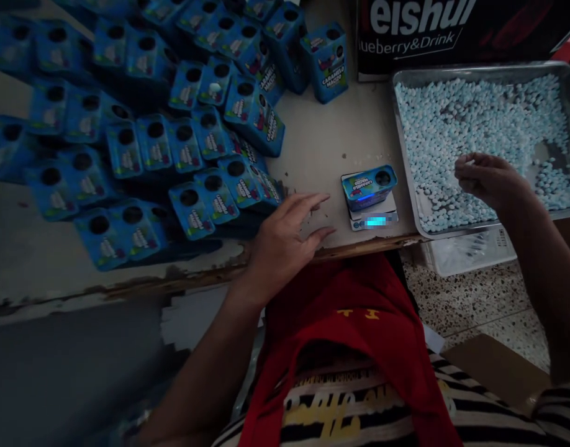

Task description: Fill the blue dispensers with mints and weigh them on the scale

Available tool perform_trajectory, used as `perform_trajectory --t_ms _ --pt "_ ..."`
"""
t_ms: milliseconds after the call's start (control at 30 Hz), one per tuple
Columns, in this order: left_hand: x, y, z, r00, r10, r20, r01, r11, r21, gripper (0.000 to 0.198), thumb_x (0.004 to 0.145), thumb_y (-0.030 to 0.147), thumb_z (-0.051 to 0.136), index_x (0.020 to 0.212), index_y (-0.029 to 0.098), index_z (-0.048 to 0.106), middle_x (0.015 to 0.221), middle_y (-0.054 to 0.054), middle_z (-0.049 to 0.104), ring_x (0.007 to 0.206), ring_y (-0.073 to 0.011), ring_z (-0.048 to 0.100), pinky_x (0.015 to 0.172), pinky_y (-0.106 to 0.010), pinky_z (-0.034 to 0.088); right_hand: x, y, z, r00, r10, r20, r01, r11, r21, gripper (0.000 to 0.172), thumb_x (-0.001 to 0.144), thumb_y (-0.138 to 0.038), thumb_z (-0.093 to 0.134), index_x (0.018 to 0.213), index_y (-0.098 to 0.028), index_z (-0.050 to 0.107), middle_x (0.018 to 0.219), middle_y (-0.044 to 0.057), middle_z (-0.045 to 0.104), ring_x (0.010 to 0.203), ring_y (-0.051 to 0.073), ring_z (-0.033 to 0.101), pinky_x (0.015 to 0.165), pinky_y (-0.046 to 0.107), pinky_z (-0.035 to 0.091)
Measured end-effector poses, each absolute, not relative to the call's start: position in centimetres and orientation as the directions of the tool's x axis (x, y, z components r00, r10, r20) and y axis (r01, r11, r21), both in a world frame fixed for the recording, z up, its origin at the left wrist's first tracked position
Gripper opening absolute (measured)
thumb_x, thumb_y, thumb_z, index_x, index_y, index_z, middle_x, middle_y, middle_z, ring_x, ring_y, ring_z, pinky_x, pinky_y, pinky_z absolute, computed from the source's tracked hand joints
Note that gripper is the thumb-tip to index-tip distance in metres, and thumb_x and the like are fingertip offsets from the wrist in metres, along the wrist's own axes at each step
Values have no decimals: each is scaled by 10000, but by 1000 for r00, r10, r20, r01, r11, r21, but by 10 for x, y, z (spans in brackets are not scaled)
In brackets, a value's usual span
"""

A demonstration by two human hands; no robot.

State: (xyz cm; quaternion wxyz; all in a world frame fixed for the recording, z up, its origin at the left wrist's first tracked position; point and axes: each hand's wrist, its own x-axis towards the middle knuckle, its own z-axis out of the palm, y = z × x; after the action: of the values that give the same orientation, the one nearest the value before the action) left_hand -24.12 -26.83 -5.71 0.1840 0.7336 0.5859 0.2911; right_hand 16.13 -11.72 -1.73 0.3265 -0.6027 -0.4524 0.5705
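Note:
A small blue candy box (369, 189) with a dark round hole in its top rests on a compact digital scale (389, 218) with a lit blue display, its reading blurred out. To the left of the scale, my left hand (292, 226) is open over the table edge, thumb and fingers apart with nothing between them. My right hand (485, 177) is pinched closed above the metal tray (408, 186), with a small pale candy just showing at the fingertips. Light blue and white candies (480, 118) cover most of the tray.
Many similar blue boxes (154, 143) stand close together on the left of the table (313, 136). One box (329, 62) stands at the back, near a black carton (452, 37). Below the tray is a clear plastic container (471, 251).

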Motion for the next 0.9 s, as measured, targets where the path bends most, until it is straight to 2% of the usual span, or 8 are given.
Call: perform_trajectory --t_ms 100,200,300,533,700,900 --pt "-231 -263 -53 166 963 210 722 -264 640 556 985 256 811 1510 234 632 1384 -107 730 1205 -257 761 1110 -411 633 143 -124 -8 -189 916 -354 174 -324 -930 242 852 -277 946 835 -220 712 683 -35 605 569 66 498 487 191 375" --pt "-227 -260 -51 176 961 211 717 -272 642 575 990 257 808 1531 236 614 1400 -113 724 1235 -263 749 1137 -418 617 113 -127 11 -369 865 -340 128 -315 -940 255 827 -290 971 896 -218 736 707 -35 618 601 77 525 518 202 420" --pt "-230 -262 -54 163 964 210 721 -262 642 586 996 275 803 1545 240 601 1421 -114 716 1252 -268 743 1164 -424 602 80 -132 31 -456 824 -335 48 -353 -934 230 862 -313 937 942 -211 747 798 -14 672 669 89 590 569 207 483" --pt "-251 -273 -66 85 981 177 749 -180 637 613 1011 390 785 1576 270 579 1548 -112 651 1451 -321 649 1262 -483 538 37 -138 48 -490 764 -420 28 -468 -883 50 936 -227 783 946 -189 752 909 42 743 775 134 672 615 238 549" --pt "-258 -275 -69 80 985 153 745 -161 647 616 1012 462 773 1570 283 583 1582 -110 626 1506 -342 604 1283 -502 518 34 -139 47 -468 766 -441 26 -487 -873 98 922 -268 775 916 -175 745 898 58 744 757 142 666 565 233 527" --pt "-252 -277 -69 72 986 153 729 -157 666 579 1023 442 750 1563 292 605 1588 -110 614 1475 -355 625 1222 -498 573 37 -144 48 -436 801 -410 148 -385 -911 178 932 -323 861 930 -178 758 768 4 655 658 103 603 538 214 458"
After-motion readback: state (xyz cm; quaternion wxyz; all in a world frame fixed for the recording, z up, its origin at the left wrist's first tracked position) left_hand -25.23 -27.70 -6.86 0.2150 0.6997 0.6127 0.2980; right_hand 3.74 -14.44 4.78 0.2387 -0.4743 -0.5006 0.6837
